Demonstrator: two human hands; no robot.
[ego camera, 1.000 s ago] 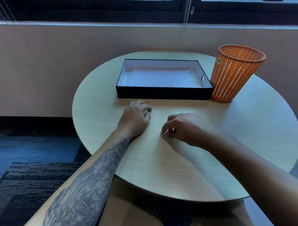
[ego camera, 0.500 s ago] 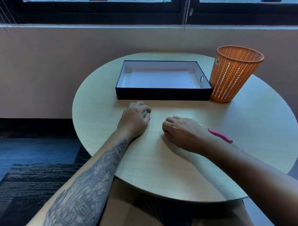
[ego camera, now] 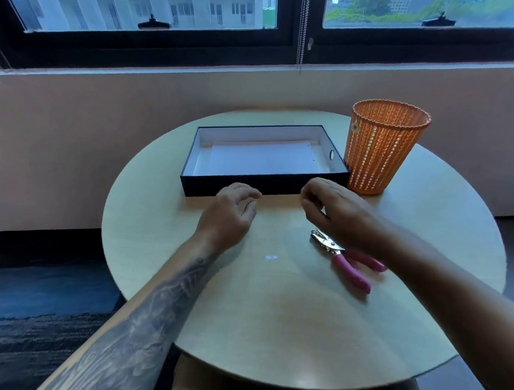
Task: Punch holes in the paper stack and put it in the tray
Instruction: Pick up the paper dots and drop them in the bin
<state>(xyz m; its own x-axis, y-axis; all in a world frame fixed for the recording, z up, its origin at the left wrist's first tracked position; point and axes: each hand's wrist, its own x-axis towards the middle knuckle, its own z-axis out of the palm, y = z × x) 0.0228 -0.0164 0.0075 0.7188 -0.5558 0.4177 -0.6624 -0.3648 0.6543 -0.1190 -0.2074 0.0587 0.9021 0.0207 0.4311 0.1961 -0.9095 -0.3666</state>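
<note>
A dark tray [ego camera: 261, 183] with a white inside stands at the back of the round table, and a white paper stack [ego camera: 263, 159] lies flat in it. A hole punch [ego camera: 345, 257] with a metal head and pink handles lies on the table, just below my right wrist. My right hand [ego camera: 330, 209] hovers above the punch's head, fingers loosely curled and holding nothing. My left hand [ego camera: 230, 213] hangs in front of the tray's near wall, fingers apart and empty. Two tiny paper dots [ego camera: 271, 257] lie on the table between the hands.
An orange mesh basket [ego camera: 380, 148] stands upright against the tray's right end. The round wooden table [ego camera: 255, 327] ends close to my body, and a wall with a window ledge rises behind it.
My right hand let go of the hole punch, which now lies on the table, and rose toward the tray. My left hand lifted off the table and its fingers spread.
</note>
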